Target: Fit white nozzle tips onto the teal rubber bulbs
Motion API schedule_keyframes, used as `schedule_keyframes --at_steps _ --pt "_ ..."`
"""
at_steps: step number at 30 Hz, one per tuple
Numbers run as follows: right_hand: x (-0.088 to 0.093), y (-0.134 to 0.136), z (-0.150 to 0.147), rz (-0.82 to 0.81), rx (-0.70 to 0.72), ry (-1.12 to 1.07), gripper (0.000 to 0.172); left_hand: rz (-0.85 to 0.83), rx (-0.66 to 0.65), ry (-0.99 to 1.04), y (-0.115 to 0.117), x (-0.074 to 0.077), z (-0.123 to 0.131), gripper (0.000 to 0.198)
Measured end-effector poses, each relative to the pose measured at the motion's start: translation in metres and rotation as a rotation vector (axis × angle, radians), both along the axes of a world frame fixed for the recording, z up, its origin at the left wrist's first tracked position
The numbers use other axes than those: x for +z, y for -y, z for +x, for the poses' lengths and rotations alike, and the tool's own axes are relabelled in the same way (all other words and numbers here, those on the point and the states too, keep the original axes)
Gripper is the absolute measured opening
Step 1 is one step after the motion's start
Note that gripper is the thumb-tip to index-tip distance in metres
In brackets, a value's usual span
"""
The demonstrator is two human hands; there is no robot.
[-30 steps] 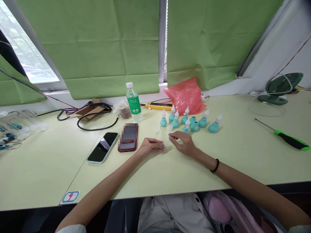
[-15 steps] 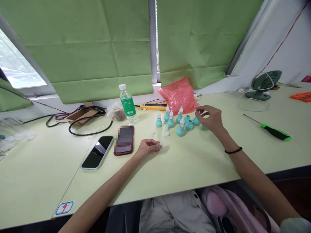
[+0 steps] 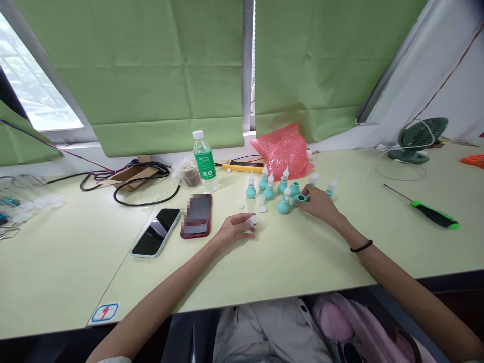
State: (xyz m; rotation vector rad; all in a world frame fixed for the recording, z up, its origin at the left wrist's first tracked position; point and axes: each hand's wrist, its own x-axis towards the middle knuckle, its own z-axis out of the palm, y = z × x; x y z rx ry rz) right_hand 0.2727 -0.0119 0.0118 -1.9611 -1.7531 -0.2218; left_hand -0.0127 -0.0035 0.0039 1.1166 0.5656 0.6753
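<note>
My left hand [image 3: 235, 228] rests on the pale green table [image 3: 264, 257], fingers pinched on a small clear white tip [image 3: 253, 220]. My right hand [image 3: 318, 203] is closed round a teal rubber bulb [image 3: 300, 198] that has no tip, its open mouth facing left. Just behind stand several more teal bulbs [image 3: 269, 190], most with white tips fitted. A few loose white tips [image 3: 260, 206] lie between my two hands.
Two phones [image 3: 157, 231] lie left of my left hand. A green-labelled water bottle [image 3: 204, 161], a pink bubble-wrap bag [image 3: 285, 149] and black cables [image 3: 143, 176] sit at the back. A green-handled screwdriver [image 3: 427, 213] and a small fan [image 3: 414, 138] are to the right.
My right hand reached out to the bulbs at the back right, then came back nearer holding a tipless teal bulb. My left hand kept its pinch on the white tip.
</note>
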Motion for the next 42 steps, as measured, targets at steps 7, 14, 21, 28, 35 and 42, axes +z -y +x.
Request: schedule_keyframes --at_steps 7,14,21,28,35,42 --pt "0.031 0.032 -0.024 0.475 0.046 -0.155 0.025 0.054 0.003 -0.016 -0.003 -0.001 -0.002 0.037" --pt "0.023 0.043 -0.109 0.319 0.67 -0.177 0.025 0.031 0.04 0.001 -0.008 -0.005 -0.01 0.029" --pt "-0.019 0.028 -0.127 0.19 0.715 -0.274 0.024 0.053 0.116 -0.064 -0.014 -0.006 -0.033 0.03" --pt "-0.016 0.026 -0.135 0.07 0.72 -0.202 0.023 0.065 0.086 -0.062 -0.009 -0.001 -0.029 0.032" --pt "-0.024 0.024 -0.14 0.184 0.609 -0.026 0.015 0.259 0.028 -0.179 -0.001 0.008 -0.027 0.03" --pt "-0.027 0.023 -0.14 0.161 0.565 0.118 0.014 0.4 0.134 -0.253 0.004 -0.001 -0.021 0.029"
